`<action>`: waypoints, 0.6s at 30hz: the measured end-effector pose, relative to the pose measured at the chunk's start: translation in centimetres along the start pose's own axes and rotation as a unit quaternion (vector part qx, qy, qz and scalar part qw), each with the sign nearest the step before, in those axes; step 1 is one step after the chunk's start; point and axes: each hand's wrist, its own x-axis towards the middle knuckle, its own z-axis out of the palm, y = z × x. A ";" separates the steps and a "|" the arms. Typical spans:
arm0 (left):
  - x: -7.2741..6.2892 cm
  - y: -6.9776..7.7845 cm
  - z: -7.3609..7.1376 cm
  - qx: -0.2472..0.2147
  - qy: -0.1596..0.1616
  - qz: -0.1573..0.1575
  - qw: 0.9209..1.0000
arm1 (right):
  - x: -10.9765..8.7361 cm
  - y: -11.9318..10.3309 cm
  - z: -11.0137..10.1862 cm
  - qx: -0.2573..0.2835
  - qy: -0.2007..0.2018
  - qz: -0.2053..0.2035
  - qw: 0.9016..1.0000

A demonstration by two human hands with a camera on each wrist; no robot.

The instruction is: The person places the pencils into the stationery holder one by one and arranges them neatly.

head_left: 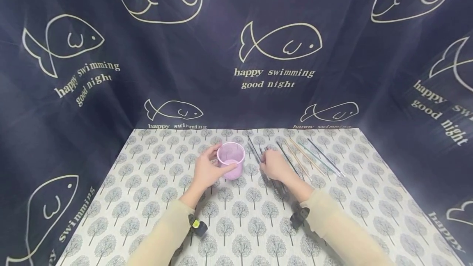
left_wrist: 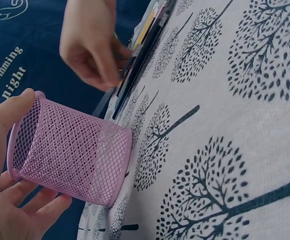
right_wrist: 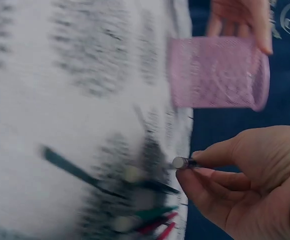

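A pink mesh pen holder (head_left: pixel 236 171) stands upright on the table, its ring-shaped rim facing up. My left hand (head_left: pixel 209 170) holds it from the left, with the thumb across the near side and fingers round the far side; the left wrist view shows this hand (left_wrist: pixel 10 175) at the rim of the holder (left_wrist: pixel 75 150). To the right of the holder, my right hand (head_left: pixel 275 165) pinches a dark pencil (right_wrist: pixel 182 162) between thumb and fingertips. Its pale round end faces the right wrist camera, and my fingers (right_wrist: pixel 219 152) hide much of its length.
Several long, thin pencils lie side by side right of my right hand, including a yellowish one (head_left: pixel 306 151) and a dark blue one (head_left: pixel 325 156). Another dark one (head_left: pixel 253 147) lies between the holder and that hand. A tree-print cloth (head_left: pixel 240 233) covers the table; a navy curtain (head_left: pixel 221 52) surrounds it.
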 end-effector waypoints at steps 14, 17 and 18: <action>-0.2 -0.2 0.4 -0.022 0.010 -0.008 1.000 | 2.3 -3.3 -6.3 0.104 0.124 -0.051 0.986; -0.4 -0.4 0.6 -0.027 0.027 0.005 0.999 | 2.7 -5.2 -6.5 0.139 0.127 -0.072 0.979; -0.4 -0.5 0.7 -0.029 0.032 0.010 0.999 | 2.8 -5.8 -6.5 0.152 0.125 -0.081 0.977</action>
